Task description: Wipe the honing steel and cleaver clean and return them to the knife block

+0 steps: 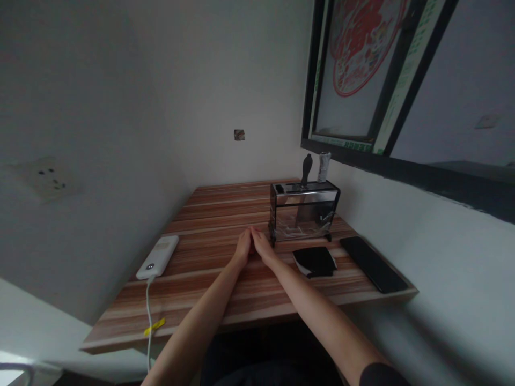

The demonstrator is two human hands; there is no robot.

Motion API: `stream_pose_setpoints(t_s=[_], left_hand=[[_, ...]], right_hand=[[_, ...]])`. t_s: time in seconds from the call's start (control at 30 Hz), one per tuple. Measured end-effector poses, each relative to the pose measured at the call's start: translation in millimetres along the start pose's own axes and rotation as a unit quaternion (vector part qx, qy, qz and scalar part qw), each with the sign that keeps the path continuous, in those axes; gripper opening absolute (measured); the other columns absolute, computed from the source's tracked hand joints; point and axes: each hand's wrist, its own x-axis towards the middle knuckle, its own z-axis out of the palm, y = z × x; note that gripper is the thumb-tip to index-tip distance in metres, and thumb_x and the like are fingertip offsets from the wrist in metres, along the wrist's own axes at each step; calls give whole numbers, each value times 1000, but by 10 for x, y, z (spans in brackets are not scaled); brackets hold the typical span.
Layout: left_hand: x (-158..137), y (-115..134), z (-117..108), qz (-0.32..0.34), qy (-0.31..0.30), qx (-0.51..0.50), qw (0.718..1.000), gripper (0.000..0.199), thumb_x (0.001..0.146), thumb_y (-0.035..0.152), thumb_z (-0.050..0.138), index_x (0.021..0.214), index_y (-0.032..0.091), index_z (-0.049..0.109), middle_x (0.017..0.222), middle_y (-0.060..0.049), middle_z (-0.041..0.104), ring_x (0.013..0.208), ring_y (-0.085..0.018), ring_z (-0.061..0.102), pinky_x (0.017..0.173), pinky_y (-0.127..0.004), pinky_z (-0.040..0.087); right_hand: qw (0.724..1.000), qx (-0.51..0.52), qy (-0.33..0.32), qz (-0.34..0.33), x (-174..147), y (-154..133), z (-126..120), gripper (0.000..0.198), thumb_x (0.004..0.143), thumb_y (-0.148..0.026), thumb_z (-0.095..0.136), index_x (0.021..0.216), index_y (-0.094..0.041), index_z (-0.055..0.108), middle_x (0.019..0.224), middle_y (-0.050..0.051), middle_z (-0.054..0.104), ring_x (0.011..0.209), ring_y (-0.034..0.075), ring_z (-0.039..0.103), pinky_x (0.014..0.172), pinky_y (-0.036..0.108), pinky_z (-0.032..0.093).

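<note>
My left hand point(243, 244) and my right hand point(259, 242) rest on the wood-grain table point(209, 228), edges down. Their stretched fingers meet at the tips, forming a narrow peak, and no object shows in either hand. Just beyond my right hand stands a clear-sided knife block point(314, 217) with a dark frame. A black-handled knife point(306, 169) stands upright in it, beside a second handle point(323, 166) wrapped in plastic. Nearer to me, right of my right hand, lies a crumpled black cloth point(315, 261) with a pale edge.
A black phone point(373, 264) lies by the table's right edge. On the left is a white power bank point(158, 257), its white cable point(148, 311) running over the front edge past yellow tape point(155, 326). Walls border the table; a dark-framed window point(362, 75) is upper right.
</note>
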Motion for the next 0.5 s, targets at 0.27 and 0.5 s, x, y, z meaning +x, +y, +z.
stream_pose_setpoints(t_s=[0.27,0.5], left_hand=[[4,12,4,8,11,7,1000,32,90,32,55,118,15,54,117,-9,57,98,-21,60,82,-41,52],[-10,42,19,36,27,13,999,31,91,32,54,117,16,55,118,-9,57,99,-21,59,83,-41,52]], right_hand=[[999,-2,22,-27,16,-17,7,42,81,-55,48,79,-17,67,76,6,70,83,22,65,78,30,47],[999,-11,33,-36,8,-42,-3,40,82,-51,48,76,-17,68,79,8,72,86,23,65,81,31,46]])
